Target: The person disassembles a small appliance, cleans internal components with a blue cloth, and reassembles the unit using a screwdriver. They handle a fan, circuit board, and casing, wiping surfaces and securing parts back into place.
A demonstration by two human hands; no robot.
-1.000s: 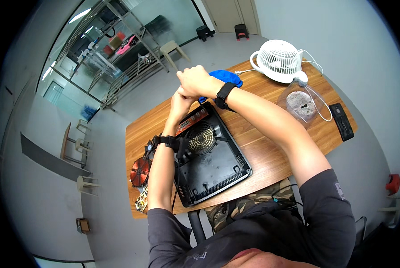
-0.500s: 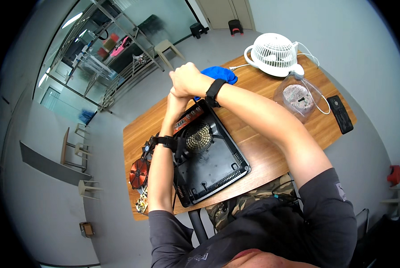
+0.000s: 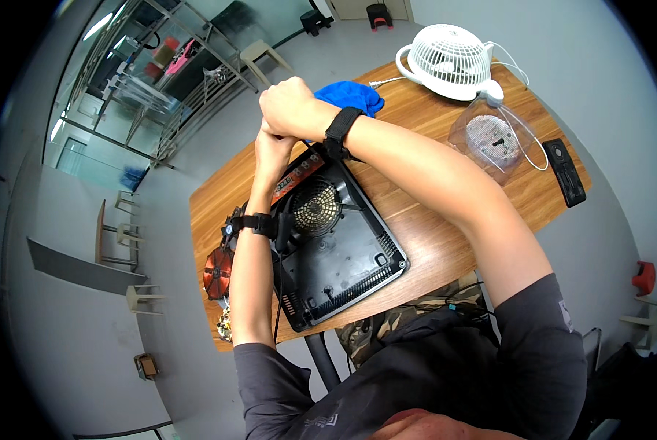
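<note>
Just above the back edge of an open black appliance housing [image 3: 336,271] are my two hands. My right hand [image 3: 288,106] lies closed over my left hand [image 3: 271,154], which is also closed; what they grip is hidden. The housing has a round fan vent [image 3: 315,207] and a red button panel [image 3: 297,172] along its back. Beside my left forearm lie a copper coil [image 3: 217,273], black parts and a small circuit board [image 3: 223,326]. A blue cloth [image 3: 350,97] lies bunched behind my right hand.
On the wooden table [image 3: 409,205] are a white fan [image 3: 449,62], a transparent plastic piece [image 3: 489,139] with a cable and a black tray-like part [image 3: 564,172]. A metal rack [image 3: 163,73] and stools [image 3: 262,55] stand beyond.
The table and everything on it appear higher and slightly further left as the camera shifts. My hands stay clasped together near the housing's back edge.
</note>
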